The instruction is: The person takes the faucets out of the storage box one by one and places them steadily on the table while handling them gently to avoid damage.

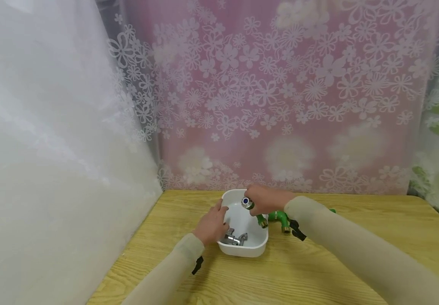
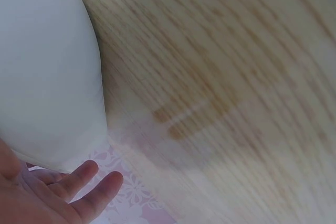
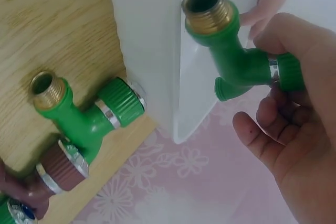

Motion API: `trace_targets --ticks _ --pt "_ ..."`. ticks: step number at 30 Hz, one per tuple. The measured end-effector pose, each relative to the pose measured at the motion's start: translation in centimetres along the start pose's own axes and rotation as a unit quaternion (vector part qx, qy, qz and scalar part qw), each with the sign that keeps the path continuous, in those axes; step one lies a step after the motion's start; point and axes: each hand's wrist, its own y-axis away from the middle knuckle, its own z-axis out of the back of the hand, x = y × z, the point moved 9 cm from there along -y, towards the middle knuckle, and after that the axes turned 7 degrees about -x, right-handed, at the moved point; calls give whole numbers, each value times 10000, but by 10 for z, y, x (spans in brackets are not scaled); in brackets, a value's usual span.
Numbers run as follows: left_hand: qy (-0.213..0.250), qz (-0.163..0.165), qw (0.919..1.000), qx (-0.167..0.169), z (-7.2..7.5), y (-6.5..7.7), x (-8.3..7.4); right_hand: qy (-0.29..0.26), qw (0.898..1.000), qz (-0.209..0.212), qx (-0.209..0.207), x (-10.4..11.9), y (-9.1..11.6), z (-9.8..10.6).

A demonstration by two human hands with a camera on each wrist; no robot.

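Observation:
My right hand [image 1: 268, 200] grips a green tap [image 3: 231, 64] by its ribbed handle, over the right side of a white basin [image 1: 244, 250]. The tap's open brass thread faces the camera in the right wrist view, and a blue-centred cap on the tap shows in the head view. At the basin's left rim my left hand [image 1: 211, 225] rests with fingers loosely extended over the edge; some fingertips show in the left wrist view beside the white wall. Chrome taps [image 1: 234, 240] lie in the near end of the basin, partly hidden by the left hand.
Right of the basin, on the wooden table [image 1: 318, 271], lie another green tap [image 3: 79, 127] and a brown tap [image 3: 62, 169]; the right arm partly covers them in the head view. Behind the table hangs a pink flowered curtain [image 1: 242, 97], with white sheeting [image 1: 51, 148] on the left.

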Motion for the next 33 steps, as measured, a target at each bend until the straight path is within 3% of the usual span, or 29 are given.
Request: trace_targets --ticks 8,22,33 --pt "11 9 10000 57 1 0 -1 89 9998 140 -58 -2 18 9" --pt "-70 -129 9999 75 3 2 -3 196 9988 359 -265 -28 57 20" --pt "-10 -200 9998 -36 0 1 -2 290 9995 44 -97 -61 79 18"
